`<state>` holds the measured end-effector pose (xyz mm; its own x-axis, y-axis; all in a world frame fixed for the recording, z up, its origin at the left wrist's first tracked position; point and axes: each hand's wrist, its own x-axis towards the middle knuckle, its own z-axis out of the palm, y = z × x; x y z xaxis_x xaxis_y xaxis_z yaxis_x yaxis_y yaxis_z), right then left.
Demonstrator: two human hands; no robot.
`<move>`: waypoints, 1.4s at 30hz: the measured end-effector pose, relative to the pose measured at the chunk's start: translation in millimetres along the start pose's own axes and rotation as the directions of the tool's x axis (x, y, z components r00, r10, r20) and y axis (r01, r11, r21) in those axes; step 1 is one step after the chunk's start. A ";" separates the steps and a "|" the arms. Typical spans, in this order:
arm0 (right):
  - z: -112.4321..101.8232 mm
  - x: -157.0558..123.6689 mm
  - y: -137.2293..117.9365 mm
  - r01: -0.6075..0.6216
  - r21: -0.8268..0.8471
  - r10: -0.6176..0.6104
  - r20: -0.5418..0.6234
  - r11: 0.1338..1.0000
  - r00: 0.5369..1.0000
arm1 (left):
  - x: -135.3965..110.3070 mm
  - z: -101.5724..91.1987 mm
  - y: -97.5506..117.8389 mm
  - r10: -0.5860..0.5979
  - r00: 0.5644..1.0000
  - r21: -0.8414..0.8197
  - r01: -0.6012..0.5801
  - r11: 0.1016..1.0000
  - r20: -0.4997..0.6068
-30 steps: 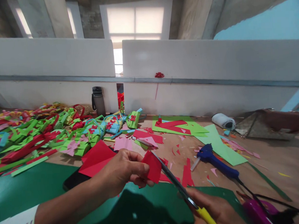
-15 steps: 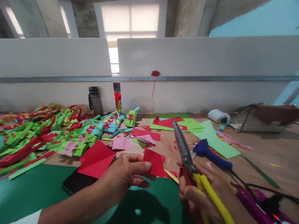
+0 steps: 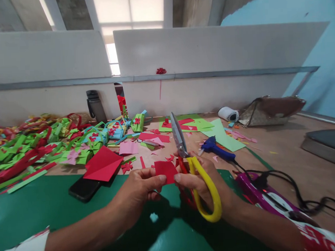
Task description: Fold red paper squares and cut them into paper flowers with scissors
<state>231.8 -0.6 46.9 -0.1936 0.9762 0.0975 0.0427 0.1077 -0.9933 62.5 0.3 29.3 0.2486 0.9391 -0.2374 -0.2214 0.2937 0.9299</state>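
Observation:
Between my hands is a small red paper square [image 3: 165, 171]. My left hand [image 3: 142, 188] pinches its left edge between thumb and fingers. At its right edge, the thumb and fingertips of my right hand [image 3: 198, 180] touch the paper. That same hand also holds a pair of scissors [image 3: 180, 139] with yellow and red handles, blades together and pointing up and away. Left of my hands, a folded red paper sheet [image 3: 103, 164] lies partly over a black phone [image 3: 83, 188]. A blue glue gun [image 3: 217, 149] rests on the table right of the scissors.
Many folded paper pieces [image 3: 22, 148] are heaped at the left, near a grey bottle [image 3: 96, 106]. Green paper sheets [image 3: 203, 123] lie at the back. Toward the right are a purple power strip [image 3: 261, 193], black cables, a handbag [image 3: 270, 111] and an iron [image 3: 327, 147].
My right hand, with the scissors, has moved left to the red paper square and now touches its right edge. The view has shifted, bringing the iron into sight at the right.

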 end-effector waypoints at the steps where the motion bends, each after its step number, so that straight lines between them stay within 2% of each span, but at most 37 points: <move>1: 0.0 -1.3 0.1 -0.002 -0.009 0.002 0.021 1.000 1.000 | -0.4 -0.8 -1.4 0.001 1.000 0.016 -0.001 1.000 0.009; 6: 1.8 -3.5 4.3 -0.002 -0.046 0.007 0.104 0.999 0.995 | 0.7 -7.2 -5.7 -0.013 0.999 0.099 0.009 0.995 0.041; 12: 2.1 -2.3 7.4 0.031 -0.057 -0.024 0.119 0.998 0.993 | -1.9 -15.7 -3.3 -0.032 0.992 0.141 0.015 0.990 0.121; 17: 3.5 -2.5 5.8 0.063 -0.055 -0.058 0.088 0.997 0.994 | -5.9 -15.3 -4.9 -0.030 0.993 0.042 0.025 0.999 0.114; 24: 5.5 -4.6 1.5 0.080 -0.071 -0.076 0.057 0.994 0.995 | -9.6 -10.6 -6.1 0.047 0.989 -0.033 -0.043 0.999 0.140; 33: 5.1 -1.7 7.1 0.079 -0.069 -0.075 0.055 0.995 0.996 | -8.8 -5.4 -15.9 0.053 0.998 0.029 -0.054 0.998 0.034; 39: 1.5 -3.6 10.8 0.062 -0.065 -0.055 0.109 0.996 0.992 | -9.4 -11.6 2.8 0.112 0.989 -0.009 -0.114 0.993 -0.092; 42: -7.0 -8.3 20.5 0.006 -0.027 0.000 0.215 1.000 0.977 | -8.3 -18.1 14.1 0.122 0.983 -0.066 -0.132 0.989 -0.136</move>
<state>241.1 -5.2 26.2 -0.4002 0.9127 0.0821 0.0682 0.1190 -0.9906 40.2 -0.2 39.3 0.0895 0.9833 -0.1585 -0.3142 0.1789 0.9323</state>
